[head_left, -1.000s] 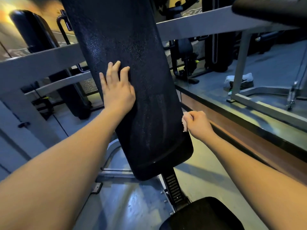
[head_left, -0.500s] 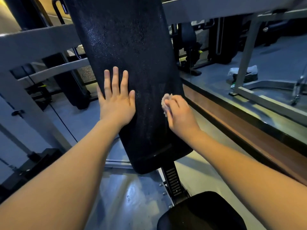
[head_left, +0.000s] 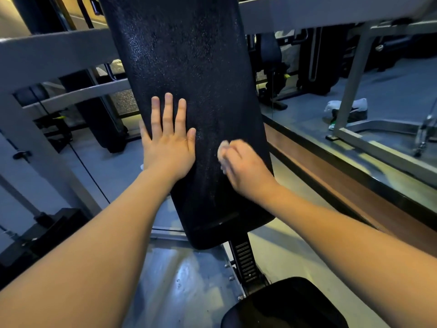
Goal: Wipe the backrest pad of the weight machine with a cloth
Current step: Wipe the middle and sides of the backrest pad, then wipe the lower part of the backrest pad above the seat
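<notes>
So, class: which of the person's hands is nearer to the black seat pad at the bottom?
Right. The right hand, gripping the cloth, is low on the backrest pad, above the seat pad; the left hand lies flat higher up, at the pad's opposite edge.

The grey floor (head_left: 179, 287) bears the machine frame (head_left: 54, 55) and, far right, a white bundle (head_left: 346, 106).

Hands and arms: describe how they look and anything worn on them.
No gloves, rings or watch on the left hand or right hand. The left forearm and right forearm are bare: no sleeves, bands or markings as far as the frame shows.
</notes>
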Motion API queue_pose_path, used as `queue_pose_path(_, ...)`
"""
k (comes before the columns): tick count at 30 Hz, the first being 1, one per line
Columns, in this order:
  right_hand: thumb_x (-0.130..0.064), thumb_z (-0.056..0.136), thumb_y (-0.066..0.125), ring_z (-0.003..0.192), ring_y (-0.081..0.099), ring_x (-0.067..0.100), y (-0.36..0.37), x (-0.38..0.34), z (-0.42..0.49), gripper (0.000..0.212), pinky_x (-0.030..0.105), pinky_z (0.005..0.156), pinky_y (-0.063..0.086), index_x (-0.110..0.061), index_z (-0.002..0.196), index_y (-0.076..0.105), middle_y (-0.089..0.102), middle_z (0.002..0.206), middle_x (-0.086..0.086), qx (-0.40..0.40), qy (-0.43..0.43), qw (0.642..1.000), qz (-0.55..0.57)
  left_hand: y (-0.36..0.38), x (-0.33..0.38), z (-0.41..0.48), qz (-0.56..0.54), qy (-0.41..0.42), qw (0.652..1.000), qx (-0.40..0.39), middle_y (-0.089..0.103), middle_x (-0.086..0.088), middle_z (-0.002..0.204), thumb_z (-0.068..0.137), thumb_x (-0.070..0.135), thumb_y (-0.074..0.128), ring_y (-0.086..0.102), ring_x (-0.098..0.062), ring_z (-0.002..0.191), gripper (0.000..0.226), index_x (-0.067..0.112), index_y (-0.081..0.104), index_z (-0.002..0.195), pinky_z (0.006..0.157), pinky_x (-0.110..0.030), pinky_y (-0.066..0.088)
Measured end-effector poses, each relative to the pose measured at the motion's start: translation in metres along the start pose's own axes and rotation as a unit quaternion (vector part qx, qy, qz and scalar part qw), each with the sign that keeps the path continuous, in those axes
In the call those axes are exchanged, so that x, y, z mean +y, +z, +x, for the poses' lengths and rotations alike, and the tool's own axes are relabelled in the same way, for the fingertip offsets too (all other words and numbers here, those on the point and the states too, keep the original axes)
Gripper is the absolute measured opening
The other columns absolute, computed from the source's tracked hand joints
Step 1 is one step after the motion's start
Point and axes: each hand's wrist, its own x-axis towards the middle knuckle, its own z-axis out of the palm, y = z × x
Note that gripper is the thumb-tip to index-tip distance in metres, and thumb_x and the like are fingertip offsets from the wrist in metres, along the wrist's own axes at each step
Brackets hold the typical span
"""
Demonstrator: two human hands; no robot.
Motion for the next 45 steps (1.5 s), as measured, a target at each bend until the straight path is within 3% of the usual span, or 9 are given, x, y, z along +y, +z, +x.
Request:
queue_pose_path(4,-0.013,0.098,0.062,0.077,0.045,0.03,-0.023,0.035,0.027,0.013,0.045,0.061,0.042,-0.006,0.106,0.053,0.051,0.094,0.016,-0.032,-0.099,0.993,-0.058,-0.001,-0.001,0.0,0.005,0.002,1.0,-0.001,-0.028,0.002,0.164,0.105,0.05,0.013,-0.033,-0.021,0.147,0.064,0.027,-0.016,0.158,0.122,-0.057,-0.004)
queue_pose_path(10,-0.012,0.095,0.05,0.091,0.049,0.032,-0.024,0.03,0.078,0.018,0.04,0.081,0.045,-0.002,0.111,0.054,0.052,0.103,0.018,0.12,0.15,0.981,-0.036,0.0,-0.001,0.001,0.001,0.002,1.0,0.004,-0.027,0.002,0.164,0.105,0.051,0.013,-0.032,-0.021,0.148,0.064,0.027,-0.016,0.158,0.122,-0.058,-0.002)
queue_pose_path(15,-0.024,0.103,0.041,0.088,0.05,0.027,-0.019,0.009,0.031,0.032,0.039,0.077,0.043,-0.003,0.116,0.061,0.056,0.102,0.013,-0.062,-0.128,0.99,-0.025,0.003,-0.001,0.001,0.002,-0.001,1.0,0.009,-0.027,0.002,0.164,0.105,0.05,0.014,-0.031,-0.022,0.149,0.065,0.027,-0.017,0.157,0.122,-0.059,-0.001)
queue_pose_path(17,-0.028,0.101,0.042,0.089,0.051,0.029,-0.031,0.035,0.061,0.032,0.041,0.075,0.041,-0.004,0.111,0.061,0.056,0.103,0.015,-0.048,-0.17,0.981,-0.084,0.003,-0.001,0.001,0.006,-0.001,1.0,0.015,-0.026,0.002,0.164,0.105,0.05,0.013,-0.03,-0.022,0.149,0.065,0.027,-0.016,0.157,0.122,-0.059,0.0)
queue_pose_path(23,-0.005,0.095,0.054,0.09,0.056,0.04,-0.034,0.032,0.111,0.012,0.045,0.083,0.049,0.002,0.103,0.059,0.054,0.102,0.023,0.162,0.11,0.98,-0.012,0.002,-0.004,0.001,-0.015,0.012,1.0,0.016,-0.022,0.001,0.166,0.106,0.048,0.019,-0.027,-0.022,0.15,0.065,0.027,-0.011,0.159,0.122,-0.058,-0.001)
queue_pose_path(31,-0.011,0.1,0.057,0.081,0.051,0.032,-0.019,0.011,0.047,0.01,0.045,0.071,0.046,-0.004,0.106,0.061,0.057,0.098,0.017,-0.065,-0.198,0.978,-0.011,-0.002,-0.012,0.001,-0.06,0.039,0.997,0.003,-0.022,0.006,0.165,0.104,0.041,0.034,-0.028,-0.018,0.149,0.07,0.028,-0.007,0.16,0.122,-0.057,-0.003)
queue_pose_path(37,-0.003,0.089,0.06,0.092,0.055,0.04,-0.024,0.016,0.101,0.017,0.043,0.083,0.044,0.001,0.105,0.06,0.054,0.105,0.023,0.127,0.143,0.981,0.01,-0.014,-0.018,0.002,-0.132,0.053,0.99,-0.025,-0.017,0.01,0.166,0.101,0.029,0.048,-0.025,-0.013,0.15,0.075,0.03,0.002,0.161,0.123,-0.054,-0.002)
queue_pose_path(42,-0.001,0.093,0.058,0.089,0.053,0.032,0.01,-0.045,0.026,0.018,0.048,0.078,0.05,0.0,0.111,0.061,0.055,0.102,0.016,0.009,-0.006,0.998,0.07,-0.032,-0.034,-0.003,-0.194,0.095,0.974,-0.061,-0.002,0.004,0.168,0.089,0.002,0.055,-0.013,-0.016,0.154,0.082,0.022,0.018,0.16,0.125,-0.052,0.004)
queue_pose_path(45,-0.01,0.097,0.058,0.095,0.054,0.029,0.009,-0.04,0.009,0.02,0.045,0.076,0.053,-0.006,0.116,0.061,0.053,0.112,0.012,-0.068,-0.024,0.991,0.109,-0.036,-0.031,-0.029,-0.206,0.078,0.976,-0.007,0.027,-0.006,0.16,0.087,0.0,0.054,0.015,-0.023,0.152,0.064,0.011,0.041,0.148,0.124,-0.046,0.016)
